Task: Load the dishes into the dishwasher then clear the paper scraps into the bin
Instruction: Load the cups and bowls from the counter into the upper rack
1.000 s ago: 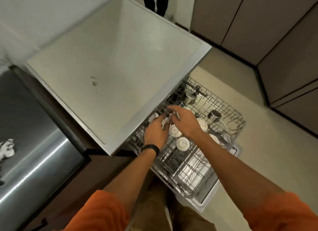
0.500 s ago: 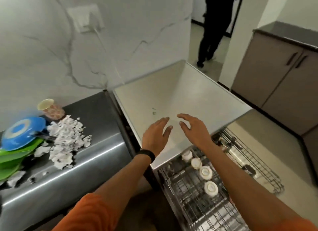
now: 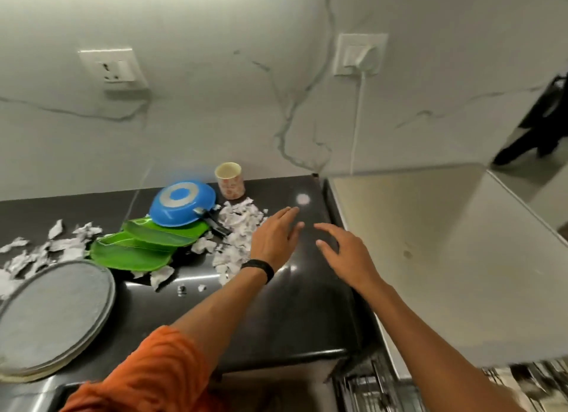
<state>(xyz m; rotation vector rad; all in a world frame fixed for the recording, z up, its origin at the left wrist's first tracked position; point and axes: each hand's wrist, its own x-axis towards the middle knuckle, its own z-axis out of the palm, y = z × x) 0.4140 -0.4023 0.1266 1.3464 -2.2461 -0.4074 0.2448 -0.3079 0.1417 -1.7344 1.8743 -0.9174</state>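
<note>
Dark stone counter [image 3: 276,319] beneath a white, grey-veined wall [image 3: 215,119], seen over my own arms. At its front left corner lies a round grey plate [image 3: 52,316], flat. Behind it, torn paper scraps [image 3: 46,248] are strewn along the left end of the surface, below a wall socket [image 3: 106,69]. Toward the middle, three green plates [image 3: 132,255] overlap in a row running toward the back edge, and a blue pan [image 3: 181,204] rests upside down on the rearmost, its dark handle [image 3: 216,225] pointing right. Just right of the pan, close to the back edge, a patterned cup [image 3: 230,181] stands upright. A larger heap of scraps [image 3: 236,230] lies in front of the cup, touching the handle. My left hand [image 3: 273,242], a black band [image 3: 258,268] on its wrist and an orange sleeve [image 3: 147,371] up the arm, is over the heap's right edge with fingers straight and slightly spread, holding nothing; whether it touches the paper I cannot tell. My right hand [image 3: 344,258] hovers just beside it near the counter's right edge, fingers loosely parted, also empty. Right of the counter is a pale worktop [image 3: 430,258]; a white cable [image 3: 358,119] drops toward its back edge from a plugged socket [image 3: 361,55]. Below its front edge a wire dishwasher rack [image 3: 372,387] shows, blurred. At far right stands a person in dark clothes [image 3: 547,119].
</note>
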